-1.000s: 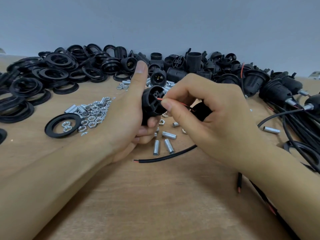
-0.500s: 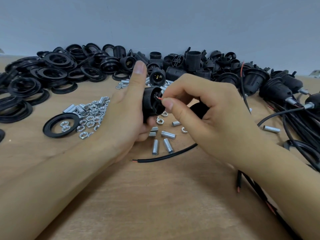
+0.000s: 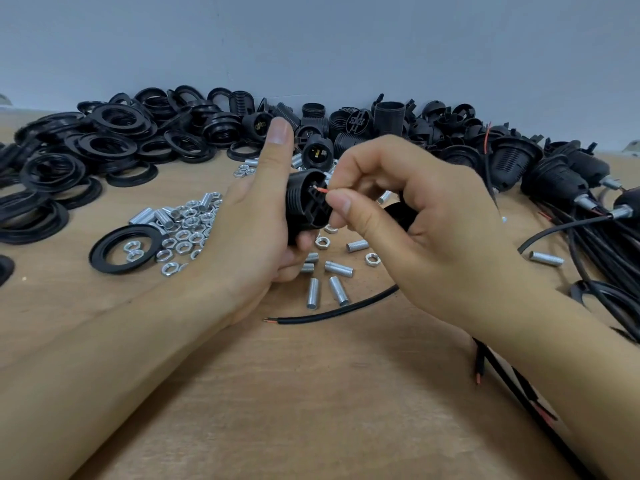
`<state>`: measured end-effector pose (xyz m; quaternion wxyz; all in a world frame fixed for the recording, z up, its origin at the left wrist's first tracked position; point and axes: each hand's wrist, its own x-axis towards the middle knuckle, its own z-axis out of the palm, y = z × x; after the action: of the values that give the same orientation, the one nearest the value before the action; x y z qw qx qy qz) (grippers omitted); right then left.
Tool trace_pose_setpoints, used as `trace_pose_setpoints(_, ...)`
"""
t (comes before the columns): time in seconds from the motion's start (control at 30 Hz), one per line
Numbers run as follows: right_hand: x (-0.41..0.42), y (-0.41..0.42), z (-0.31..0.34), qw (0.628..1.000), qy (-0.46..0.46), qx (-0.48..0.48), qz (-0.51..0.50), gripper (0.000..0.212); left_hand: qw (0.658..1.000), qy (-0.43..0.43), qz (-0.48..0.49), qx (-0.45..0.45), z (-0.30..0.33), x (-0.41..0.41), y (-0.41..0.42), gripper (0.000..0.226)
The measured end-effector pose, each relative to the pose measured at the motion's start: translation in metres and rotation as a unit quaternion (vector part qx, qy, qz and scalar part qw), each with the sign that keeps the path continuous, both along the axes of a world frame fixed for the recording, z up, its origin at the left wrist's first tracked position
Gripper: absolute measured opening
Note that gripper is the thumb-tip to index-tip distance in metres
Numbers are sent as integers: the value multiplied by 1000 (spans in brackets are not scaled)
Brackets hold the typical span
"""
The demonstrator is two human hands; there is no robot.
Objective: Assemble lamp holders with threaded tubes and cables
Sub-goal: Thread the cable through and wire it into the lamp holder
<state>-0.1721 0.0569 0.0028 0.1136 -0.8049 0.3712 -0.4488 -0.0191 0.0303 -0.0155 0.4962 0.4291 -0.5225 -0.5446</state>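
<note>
Lying in a big heap at the far left of the wooden bench (image 3: pixel 311 393): lots of flat black rings (image 3: pixel 104 147). Sitting alone, nearer: one black ring (image 3: pixel 104 252) with two small nuts inside it. Shining just beside it: a pile of silver nuts (image 3: pixel 187 230) mixed with a few short threaded tubes.

Reaching in from the lower left: the left hand (image 3: pixel 256 230), curling its fingers round a black lamp holder (image 3: pixel 306 206) and holding it up above the bench, thumb pointing straight up. Turning the holder's back end toward the right hand. Poking at that back end: a thin red wire (image 3: pixel 321 189).

Lying on the bench under both hands: more threaded tubes (image 3: pixel 337 291) and a few loose nuts. Stretching across the bench below them: a loose black cable (image 3: pixel 332 315) with a bare red tip at its left end.

Coming in from the right: the right hand (image 3: pixel 408 216), pinching the red wire between thumb and first finger, the other fingers curling in. Peeking out from inside that palm: something black, too hidden for telling what.

Piling up along the back wall: many more black holder parts (image 3: pixel 388 119). Resting at the far right: finished holders (image 3: pixel 554 181) with silver tubes and black cables trailing off. Lying alone near them: one more tube (image 3: pixel 546 258).
</note>
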Motion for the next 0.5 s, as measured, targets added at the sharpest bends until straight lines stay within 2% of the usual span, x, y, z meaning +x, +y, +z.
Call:
trace_pose_setpoints(0.23,1,-2,2,999,35,11,10,3,1000,8,15,-13,-1,1,-1,65)
trace_pose_setpoints(0.4,1,-2,1,999,31,30,13,3,996,-19,39,-73,-1,-1,0,64)
trace_pose_setpoints(0.5,1,-1,1,998,22,58,20,4,990,-43,61,-121,-2,-2,0,71)
